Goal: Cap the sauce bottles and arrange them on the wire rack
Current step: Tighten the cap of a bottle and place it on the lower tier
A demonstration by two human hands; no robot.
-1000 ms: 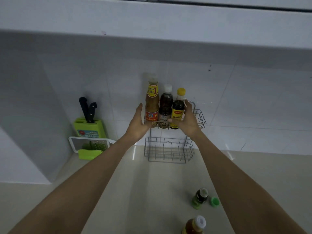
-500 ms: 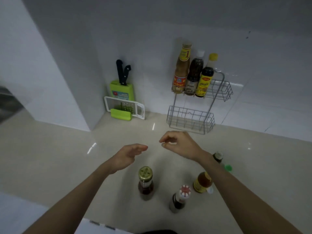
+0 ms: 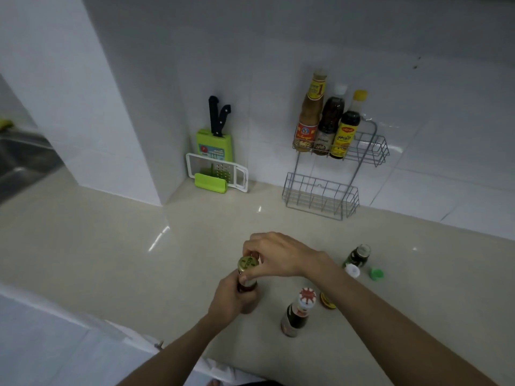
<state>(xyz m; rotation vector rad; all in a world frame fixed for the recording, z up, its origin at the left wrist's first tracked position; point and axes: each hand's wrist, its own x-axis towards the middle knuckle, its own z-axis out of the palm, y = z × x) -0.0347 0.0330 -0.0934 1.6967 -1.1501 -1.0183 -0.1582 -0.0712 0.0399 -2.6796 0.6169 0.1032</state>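
Note:
A two-tier wire rack [image 3: 323, 207] stands against the tiled wall. Its upper basket holds three capped sauce bottles [image 3: 327, 126]; the lower basket holds nothing. On the counter, my left hand [image 3: 232, 298] grips the body of a brown bottle [image 3: 249, 286] with a gold cap [image 3: 248, 263]. My right hand [image 3: 274, 256] pinches that gold cap from above. To the right stand a dark bottle with a red-and-white cap [image 3: 298, 313], a yellow-labelled bottle [image 3: 327, 302] mostly hidden behind my right arm, and a small green bottle [image 3: 358, 256]. A white cap [image 3: 352, 270] and a green cap [image 3: 376, 273] lie loose beside it.
A green knife block [image 3: 214, 143] with two black-handled knives and a white grater [image 3: 217, 171] sit in the corner left of the rack. A white pillar [image 3: 83, 93] juts out at left, with a steel sink [image 3: 19, 162] beyond it. The beige counter's front edge runs near the bottom left.
My hands left the rack's upper bottles, dropped to the counter and closed on the gold-capped bottle. The view tilted down from the wall to the counter.

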